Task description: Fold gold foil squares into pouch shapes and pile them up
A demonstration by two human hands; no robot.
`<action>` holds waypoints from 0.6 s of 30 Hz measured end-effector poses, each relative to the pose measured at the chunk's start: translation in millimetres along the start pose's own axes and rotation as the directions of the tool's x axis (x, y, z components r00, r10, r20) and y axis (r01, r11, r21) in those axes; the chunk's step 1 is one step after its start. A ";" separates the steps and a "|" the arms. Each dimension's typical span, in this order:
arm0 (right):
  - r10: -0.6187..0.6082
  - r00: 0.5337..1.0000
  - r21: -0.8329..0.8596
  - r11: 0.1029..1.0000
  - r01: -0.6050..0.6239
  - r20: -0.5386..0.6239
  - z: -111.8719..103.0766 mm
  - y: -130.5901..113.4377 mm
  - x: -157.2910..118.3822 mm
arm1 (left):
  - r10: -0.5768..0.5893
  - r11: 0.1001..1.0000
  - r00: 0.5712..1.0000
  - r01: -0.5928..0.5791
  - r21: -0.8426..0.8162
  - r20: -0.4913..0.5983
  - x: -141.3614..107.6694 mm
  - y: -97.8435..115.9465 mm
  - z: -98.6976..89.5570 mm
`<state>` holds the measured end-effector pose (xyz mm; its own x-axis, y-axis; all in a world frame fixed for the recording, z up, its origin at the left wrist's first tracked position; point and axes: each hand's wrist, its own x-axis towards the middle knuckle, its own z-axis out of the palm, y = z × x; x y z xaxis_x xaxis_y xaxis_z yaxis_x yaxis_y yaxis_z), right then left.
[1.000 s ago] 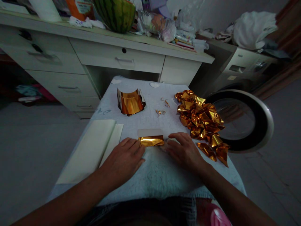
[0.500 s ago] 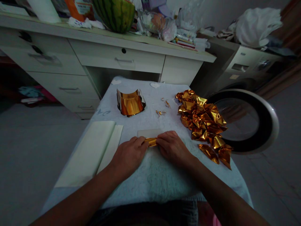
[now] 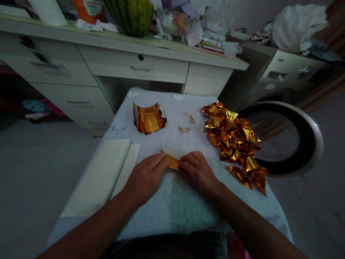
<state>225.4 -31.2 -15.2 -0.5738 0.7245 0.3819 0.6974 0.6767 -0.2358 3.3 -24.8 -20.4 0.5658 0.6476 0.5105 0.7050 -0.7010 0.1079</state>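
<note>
Between my two hands is a narrow folded strip of gold foil paper (image 3: 173, 162), with a pale sheet edge behind it. My left hand (image 3: 147, 174) is closed on its left end, fingers pressed together. On its right end my right hand (image 3: 198, 168) pinches with curled fingers. A curved stack of gold foil sheets (image 3: 150, 118) stands at the far left of the cloth-covered table (image 3: 185, 216). Folded gold foil pieces (image 3: 234, 136) lie heaped on the right. Small gold twisted bits (image 3: 184, 129) sit near the middle.
Folded pale paper (image 3: 99, 176) lies on the table's left side. Beyond the table stands a white drawer cabinet (image 3: 134, 68) with a cut watermelon (image 3: 129, 16) and clutter on top. An open washing machine door (image 3: 283, 138) juts close to the table's right edge.
The foil strip has tilted, its left end now showing above my left fingers. My left hand has shifted slightly left and down; my right hand stays nearly in place.
</note>
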 end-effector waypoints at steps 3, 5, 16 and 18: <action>-0.026 0.999 -0.005 1.000 0.026 0.036 -1.3 -4.1 -0.1 | 0.004 0.999 0.998 -0.001 -0.046 0.066 3.2 -0.4 -4.2; -0.028 0.996 0.009 1.000 0.027 0.080 -1.9 -6.0 0.2 | 0.011 0.997 0.993 -0.002 -0.073 0.120 4.5 -0.7 -8.0; 0.073 0.991 0.180 0.979 -0.093 0.114 2.9 -1.9 -0.4 | -0.054 0.946 0.957 0.140 -0.292 0.283 3.9 8.5 -6.9; 0.119 0.984 0.194 0.970 -0.144 0.132 2.4 -1.4 0.4 | -0.094 0.937 0.948 0.187 -0.293 0.304 6.1 10.9 -4.9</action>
<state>223.2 -31.5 -16.8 -0.5384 0.8109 0.2295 0.6758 0.5781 -0.4573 12.3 -30.0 -12.0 0.5999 0.7708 0.2144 0.6414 -0.6236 0.4470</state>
